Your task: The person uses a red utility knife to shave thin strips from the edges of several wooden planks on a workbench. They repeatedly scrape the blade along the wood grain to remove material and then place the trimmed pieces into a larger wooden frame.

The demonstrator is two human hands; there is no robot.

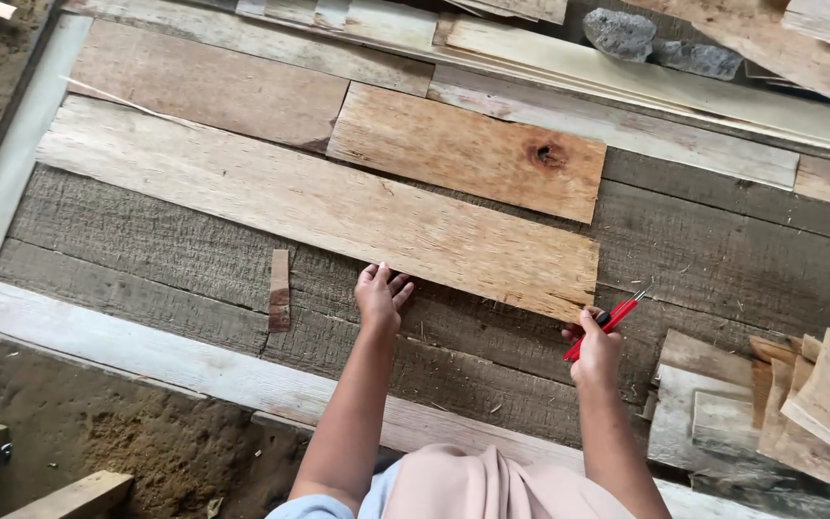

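A grey plank workbench [146,240] fills the view, and on it a long pale board [319,207] lies with its long axis running from far left to near right, straight ahead of the person and just beyond both hands. A shorter board with a dark knot [468,154] lies beside it on the far side, touching its far edge. A stack of offcuts [780,413] sits at the near right, well apart from the long board. The left hand [381,296], fingers together and laid flat, presses at the board's near edge about midway along. The right hand [596,351] is nearer the board's right end and pinches a red pencil [609,322], tip pointing up-right just off the board's near right corner. A small wood strip [280,288] lies to the left of the left hand.
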